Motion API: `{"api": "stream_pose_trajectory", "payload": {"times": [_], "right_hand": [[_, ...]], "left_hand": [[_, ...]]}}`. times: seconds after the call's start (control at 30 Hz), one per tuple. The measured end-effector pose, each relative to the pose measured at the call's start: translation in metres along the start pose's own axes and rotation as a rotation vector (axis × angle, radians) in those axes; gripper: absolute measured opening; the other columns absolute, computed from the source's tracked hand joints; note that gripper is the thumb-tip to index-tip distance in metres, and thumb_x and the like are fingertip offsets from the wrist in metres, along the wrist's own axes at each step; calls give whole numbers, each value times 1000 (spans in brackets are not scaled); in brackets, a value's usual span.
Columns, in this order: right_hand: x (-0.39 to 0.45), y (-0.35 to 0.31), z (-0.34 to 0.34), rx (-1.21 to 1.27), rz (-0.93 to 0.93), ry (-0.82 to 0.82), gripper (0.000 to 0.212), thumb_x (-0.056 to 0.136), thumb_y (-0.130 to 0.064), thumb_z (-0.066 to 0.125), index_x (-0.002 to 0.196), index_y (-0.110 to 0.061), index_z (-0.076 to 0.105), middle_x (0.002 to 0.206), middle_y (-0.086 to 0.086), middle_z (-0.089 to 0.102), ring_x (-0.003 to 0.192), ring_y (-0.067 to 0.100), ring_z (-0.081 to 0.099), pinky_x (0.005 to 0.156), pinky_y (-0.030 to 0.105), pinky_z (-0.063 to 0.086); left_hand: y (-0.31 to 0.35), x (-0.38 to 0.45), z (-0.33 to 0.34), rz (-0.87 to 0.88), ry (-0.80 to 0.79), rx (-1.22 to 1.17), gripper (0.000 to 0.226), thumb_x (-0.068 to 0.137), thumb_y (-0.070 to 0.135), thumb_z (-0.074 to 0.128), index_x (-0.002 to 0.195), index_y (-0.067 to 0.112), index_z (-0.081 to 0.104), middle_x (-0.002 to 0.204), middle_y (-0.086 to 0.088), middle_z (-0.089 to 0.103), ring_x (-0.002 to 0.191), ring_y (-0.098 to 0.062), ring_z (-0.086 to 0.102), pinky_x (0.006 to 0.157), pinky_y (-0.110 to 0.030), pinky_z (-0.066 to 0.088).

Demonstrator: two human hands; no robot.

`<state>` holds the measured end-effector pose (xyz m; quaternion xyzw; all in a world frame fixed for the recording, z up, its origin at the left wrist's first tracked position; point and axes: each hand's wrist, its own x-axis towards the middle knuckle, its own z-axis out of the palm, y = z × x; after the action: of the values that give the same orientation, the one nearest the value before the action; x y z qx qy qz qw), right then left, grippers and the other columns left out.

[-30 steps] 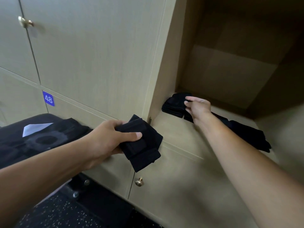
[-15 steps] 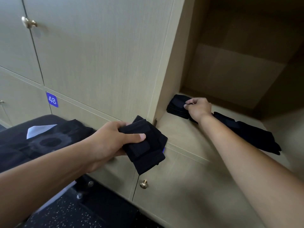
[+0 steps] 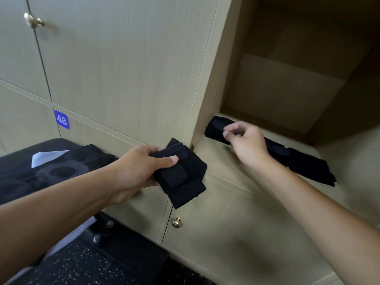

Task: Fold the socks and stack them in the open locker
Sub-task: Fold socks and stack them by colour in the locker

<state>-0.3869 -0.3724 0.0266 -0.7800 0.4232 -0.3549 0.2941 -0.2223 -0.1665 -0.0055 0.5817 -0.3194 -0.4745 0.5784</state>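
Far left, up high, a brass knob (image 3: 33, 20) sits on a closed locker door. Lower down, a blue tag reading 48 (image 3: 61, 119) marks another door. Below that, a dark surface (image 3: 18, 182) carries black garments (image 3: 67, 167) and a white slip of paper or cloth (image 3: 48, 157). Speckled dark floor (image 3: 86, 262) shows underneath.

Moving right, the left hand (image 3: 139, 167) has a firm grip on a folded black sock bundle (image 3: 181, 175), thumb laid across its top and fingers curled beneath. The bundle hangs in the air just in front of the locker's front left corner, not yet inside. Below it, a second brass knob (image 3: 176, 222) sits on the lower door.

Further right is the open locker (image 3: 287, 89), its floor pale wood. Against its left wall rests a small stack of folded black socks (image 3: 216, 128). The right hand (image 3: 244, 142) is just beside that stack, fingers loosely curled, thumb and forefinger close together at the stack's edge; through the motion blur I cannot tell whether they pinch the cloth or only hover by it. Behind the wrist, several unfolded black socks (image 3: 304, 163) lie flat on the locker floor, stretching away toward the right.
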Motion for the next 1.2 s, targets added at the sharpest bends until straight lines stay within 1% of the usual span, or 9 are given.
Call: {"api": "stream_pose_trajectory", "payload": {"times": [0.13,0.23,0.47,0.57,0.73,0.87,0.97,1.03,1.2], "right_hand": [[-53,-15,-14,54,68,-234,6,94,-22,69,92,-19,74,88,3,76,71,9,63,69,20,52],[-77,-24,-21,102,141,-413,18,95,-30,68,99,-13,73,92,2,78,69,8,62,58,13,45],[-101,-33,-21,252,176,-461,22,88,-24,78,100,-12,65,84,-1,73,76,8,63,74,26,52],[-102,-32,-20,237,133,-452,23,85,-20,81,93,-14,59,75,-4,65,79,13,62,89,37,53],[-99,-33,-24,195,78,-457,24,87,-14,78,84,-18,54,67,-10,56,74,11,55,87,28,45],[-88,-27,-29,279,74,-421,35,88,-14,73,71,-23,44,73,-5,51,81,18,48,85,34,38],[-79,-18,-36,434,105,-314,33,91,-7,67,70,-23,48,83,7,48,85,22,45,84,37,34],[-73,-13,-45,514,123,-166,30,97,0,60,76,-21,58,84,3,54,86,19,49,81,35,41],[-52,6,-61,652,149,112,31,100,3,55,102,-22,75,122,9,66,114,21,65,91,34,58]], "left_hand": [[2,0,1,1,-4,-39,25,98,17,66,121,8,69,113,-12,76,109,-25,72,94,-39,57],[5,-3,5,15,-7,-61,27,100,19,64,124,6,66,115,-12,76,109,-24,72,93,-37,58],[7,-15,19,5,-38,-140,27,99,17,64,125,7,64,113,-9,77,102,-19,74,77,-27,61],[8,-19,23,14,-52,-147,32,98,21,65,128,11,63,115,-7,77,106,-20,74,84,-32,60],[10,-21,26,29,-11,-72,42,100,46,57,126,14,67,113,-4,77,107,-19,74,96,-41,58],[13,-17,26,33,126,-167,39,101,38,59,122,6,68,110,-8,76,88,-14,76,74,-31,63],[13,-13,23,22,168,-213,35,100,30,63,122,3,67,122,-14,72,98,-21,73,71,-30,64],[12,-11,22,17,172,-214,34,100,30,63,121,3,66,122,-15,71,102,-23,72,72,-30,64],[8,-9,27,14,146,-209,34,100,30,63,120,2,67,116,-12,74,100,-22,73,71,-28,63]]}}
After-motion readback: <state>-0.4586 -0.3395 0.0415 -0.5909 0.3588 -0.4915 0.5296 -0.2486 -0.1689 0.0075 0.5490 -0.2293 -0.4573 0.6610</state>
